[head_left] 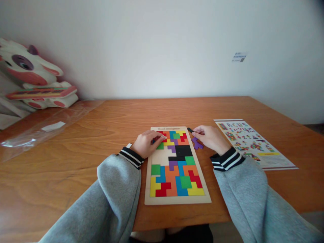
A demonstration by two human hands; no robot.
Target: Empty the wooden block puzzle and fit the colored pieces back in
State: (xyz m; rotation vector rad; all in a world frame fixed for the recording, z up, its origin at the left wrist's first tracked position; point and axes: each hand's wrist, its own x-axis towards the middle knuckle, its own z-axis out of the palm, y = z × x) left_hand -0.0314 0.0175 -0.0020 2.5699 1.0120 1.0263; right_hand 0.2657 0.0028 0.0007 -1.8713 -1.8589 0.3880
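Observation:
A wooden puzzle board (pixel 148 199) lies on the table, filled in large part with coloured block pieces. Bare wood shows at its left middle. My left hand (pixel 146 143) rests over the board's upper left, fingers together above red and green pieces; whatever is under the fingertips is hidden. Just beyond the board's upper right edge, my right hand (pixel 211 137) pinches a black puzzle piece (pixel 190 130) between thumb and fingers. Loose purple puzzle pieces (pixel 197 144) lie right below that hand, on the table beside the board.
A printed pattern sheet (pixel 273 158) lies on the table (pixel 101 141) to the right. At the left are a clear plastic bag (pixel 32 140) and a cow-shaped toy keyboard (pixel 43 92). A small white object (pixel 129 145) peeks out behind my left cuff. The wall stands behind.

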